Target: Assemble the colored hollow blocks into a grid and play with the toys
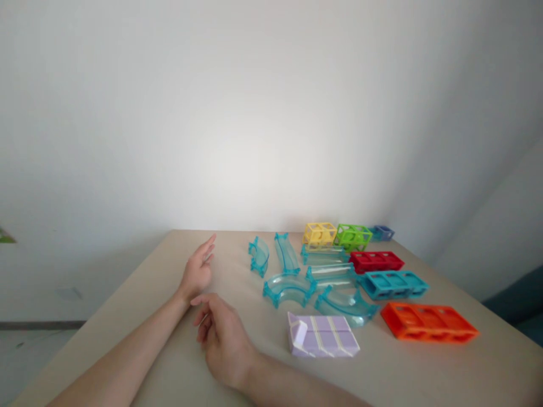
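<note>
My left hand rests on its edge on the left part of the table, fingers stretched forward and holding nothing. Nearer to me, my right hand is loosely bent, its fingers partly apart with nothing seen in them. To the right of it lies a lilac box with pale stripes. Beyond my hands are translucent blue track pieces: a small curved one, a long chute, a curved piece and another curve. Neither hand touches any of these.
Block frames stand at the right: orange, teal, red, green, yellow and dark blue. Straight blue chutes lie beside them. A white wall rises behind the table.
</note>
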`<state>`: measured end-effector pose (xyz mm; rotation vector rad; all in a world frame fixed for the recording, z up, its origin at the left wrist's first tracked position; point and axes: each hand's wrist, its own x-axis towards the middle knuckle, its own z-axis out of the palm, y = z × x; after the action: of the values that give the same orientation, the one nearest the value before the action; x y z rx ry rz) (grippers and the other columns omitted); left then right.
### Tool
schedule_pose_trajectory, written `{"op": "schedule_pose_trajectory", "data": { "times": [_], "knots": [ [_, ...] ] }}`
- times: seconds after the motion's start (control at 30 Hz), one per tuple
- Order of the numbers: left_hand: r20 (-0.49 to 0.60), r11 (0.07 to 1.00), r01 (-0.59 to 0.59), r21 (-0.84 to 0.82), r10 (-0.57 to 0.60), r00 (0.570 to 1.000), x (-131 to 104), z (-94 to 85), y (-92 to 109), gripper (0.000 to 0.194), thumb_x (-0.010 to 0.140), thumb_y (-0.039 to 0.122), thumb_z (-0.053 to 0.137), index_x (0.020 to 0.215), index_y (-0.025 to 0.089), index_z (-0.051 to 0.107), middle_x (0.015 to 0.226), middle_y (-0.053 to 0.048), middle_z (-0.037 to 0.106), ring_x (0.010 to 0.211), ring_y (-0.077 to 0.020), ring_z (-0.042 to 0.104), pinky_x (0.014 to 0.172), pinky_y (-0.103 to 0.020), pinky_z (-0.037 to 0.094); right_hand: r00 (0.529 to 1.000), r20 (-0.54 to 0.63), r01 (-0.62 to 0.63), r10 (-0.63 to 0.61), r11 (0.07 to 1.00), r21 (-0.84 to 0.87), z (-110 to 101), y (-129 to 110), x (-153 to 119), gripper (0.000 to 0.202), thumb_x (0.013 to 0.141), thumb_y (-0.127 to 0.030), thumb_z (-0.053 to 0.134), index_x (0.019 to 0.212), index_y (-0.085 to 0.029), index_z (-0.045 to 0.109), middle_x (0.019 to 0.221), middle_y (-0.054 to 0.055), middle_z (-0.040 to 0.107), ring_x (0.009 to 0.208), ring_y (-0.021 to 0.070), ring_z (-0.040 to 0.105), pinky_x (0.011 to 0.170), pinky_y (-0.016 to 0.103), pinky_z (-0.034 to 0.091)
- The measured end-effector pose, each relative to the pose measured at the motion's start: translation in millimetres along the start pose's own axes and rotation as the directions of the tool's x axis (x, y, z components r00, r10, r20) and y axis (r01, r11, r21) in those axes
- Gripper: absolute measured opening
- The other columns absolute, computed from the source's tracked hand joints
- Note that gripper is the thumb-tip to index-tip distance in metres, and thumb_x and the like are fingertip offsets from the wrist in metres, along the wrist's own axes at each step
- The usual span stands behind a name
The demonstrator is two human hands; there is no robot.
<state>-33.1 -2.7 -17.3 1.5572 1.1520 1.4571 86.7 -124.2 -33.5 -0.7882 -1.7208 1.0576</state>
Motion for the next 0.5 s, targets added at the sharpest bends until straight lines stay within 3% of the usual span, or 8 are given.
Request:
{"op": "schedule_pose_trajectory", "data": {
  "times": [0.1, 0.2, 0.33, 0.5],
  "knots": [
    [0.229, 0.93, -0.289, 0.225, 0.238, 0.944, -10, 1.6, 13, 0.065, 0.071, 0.006, 0.047, 0.133, 0.021, 0.052, 0.137, -0.008, 0.051, 0.13, -0.0235, 0.045, 0.109, -0.042, 0.039, 0.998, 0.066, -0.025, 0.025, 1.0, -0.008, -4, -7, 0, 0.059, 0.068, 0.001, 0.037, 0.121, -0.022, 0.049, 0.075, -0.004, 0.055, 0.059, 0.0099, 0.049, 0.056, 0.018, 0.041],
    [0.38, 0.827, -0.464, 0.318, 0.337, 0.861, -19, 6.9, 26, 0.053, 0.077, 0.01, 0.049, 0.128, 0.019, 0.056, 0.125, -0.009, 0.057, 0.118, -0.0217, 0.053, 0.106, -0.04, 0.043, 0.992, 0.124, 0.0, 0.005, 0.999, -0.043, -7, -13, -1, 0.058, 0.068, 0.002, 0.037, 0.118, -0.021, 0.053, 0.066, -0.006, 0.053, 0.059, 0.0099, 0.05, 0.061, 0.018, 0.043],
    [0.453, 0.791, -0.514, 0.332, 0.344, 0.823, -24, 11.4, 33, 0.044, 0.083, 0.014, 0.048, 0.126, 0.017, 0.057, 0.122, -0.01, 0.057, 0.115, -0.0213, 0.055, 0.102, -0.039, 0.046, 0.987, 0.161, 0.041, -0.026, 0.995, -0.092, -8, -21, -1, 0.058, 0.063, 0.006, 0.037, 0.109, -0.02, 0.061, 0.062, -0.007, 0.052, 0.057, 0.0091, 0.051, 0.063, 0.017, 0.044],
    [0.46, 0.808, -0.478, 0.345, 0.299, 0.836, -25, 8.4, 34, 0.04, 0.086, 0.017, 0.048, 0.125, 0.018, 0.057, 0.122, -0.01, 0.058, 0.114, -0.021, 0.054, 0.099, -0.038, 0.047, 0.975, 0.223, 0.02, 0.011, 0.99, -0.14, -9, -29, -2, 0.052, 0.063, 0.006, 0.039, 0.098, -0.019, 0.067, 0.063, -0.006, 0.053, 0.056, 0.0083, 0.052, 0.063, 0.016, 0.044]
  ]
}}
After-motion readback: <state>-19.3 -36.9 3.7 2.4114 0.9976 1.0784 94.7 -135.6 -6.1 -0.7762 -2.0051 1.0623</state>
